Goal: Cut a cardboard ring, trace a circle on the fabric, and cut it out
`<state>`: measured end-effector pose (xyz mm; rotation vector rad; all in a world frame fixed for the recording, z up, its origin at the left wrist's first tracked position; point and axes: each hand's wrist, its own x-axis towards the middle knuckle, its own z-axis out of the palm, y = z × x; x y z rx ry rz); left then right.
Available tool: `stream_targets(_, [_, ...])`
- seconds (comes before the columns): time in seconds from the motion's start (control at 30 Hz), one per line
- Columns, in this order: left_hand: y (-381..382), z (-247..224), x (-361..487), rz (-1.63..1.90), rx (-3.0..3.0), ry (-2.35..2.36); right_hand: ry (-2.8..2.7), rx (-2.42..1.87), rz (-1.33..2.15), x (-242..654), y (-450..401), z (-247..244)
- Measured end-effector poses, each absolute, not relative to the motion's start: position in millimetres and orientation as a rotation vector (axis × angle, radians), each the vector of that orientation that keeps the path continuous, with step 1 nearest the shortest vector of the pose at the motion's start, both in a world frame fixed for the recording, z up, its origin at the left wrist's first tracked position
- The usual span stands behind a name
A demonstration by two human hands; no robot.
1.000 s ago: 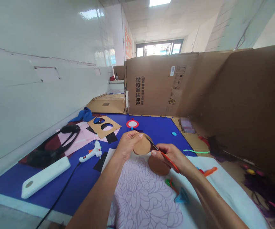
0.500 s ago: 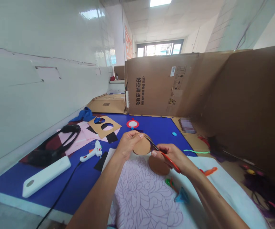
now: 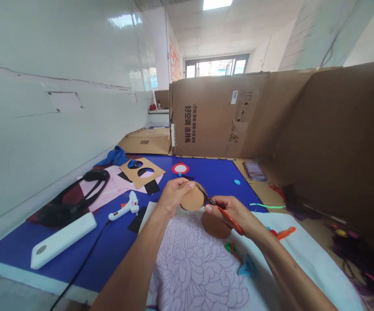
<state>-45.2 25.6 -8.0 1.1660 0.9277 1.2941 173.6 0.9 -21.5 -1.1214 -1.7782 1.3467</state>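
Note:
My left hand (image 3: 175, 195) pinches a round tan cardboard disc (image 3: 191, 199) at its upper left edge, raised above the cloth. My right hand (image 3: 228, 210) grips red-handled scissors (image 3: 230, 220), and their dark blades lie against the disc's upper right edge. Whether the blades are fully closed I cannot tell. Below the right hand, a second brown disc (image 3: 215, 225) lies on the flower-patterned cloth (image 3: 193, 263), partly covered by the hand. Green, orange and blue scraps (image 3: 247, 265) lie near it.
A white glue gun (image 3: 125, 207) with a black cord, a long white case (image 3: 63, 240) and a black headset (image 3: 77, 194) lie left. Behind them is cardboard with two round holes (image 3: 154, 173). A red-rimmed oval (image 3: 180, 168) lies ahead. Tall cardboard walls (image 3: 216, 116) stand behind and right.
Hardly anything differs. My right hand and the scissors have shifted very slightly left, while my left hand keeps its hold on the disc.

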Motion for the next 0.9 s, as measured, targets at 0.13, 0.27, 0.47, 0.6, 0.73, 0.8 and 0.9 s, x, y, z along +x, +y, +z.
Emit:
stream_targets(0.13, [26.6,-8.6,-45.5,1.292,1.179,0.942,-1.769,-1.125,1.350,173.0,1.4,-23.6])
stream_targets(0.27, [27.1,-9.0,-45.5,1.280,1.168,0.945,-1.761,-1.137,1.338,173.2,1.8,-24.4])
stream_targets(0.47, [27.5,-9.6,-46.2,1.270,1.180,0.950,-1.770,-1.150,1.329,173.5,1.8,-21.6])
stream_targets(0.6, [27.8,-10.0,-47.0,1.271,1.185,0.943,-1.792,-1.156,1.311,174.4,0.9,-20.8])
stream_targets(0.73, [27.9,-9.8,-48.0,1.262,1.181,0.939,-1.802,-1.158,1.315,175.5,1.1,-22.1])
stream_targets(0.8, [28.0,-9.8,-48.6,1.253,1.189,0.934,-1.802,-1.159,1.321,175.6,1.4,-22.5])
stream_targets(0.9, [28.3,-10.1,-49.5,1.246,1.203,0.931,-1.799,-1.161,1.326,175.2,1.5,-21.9])
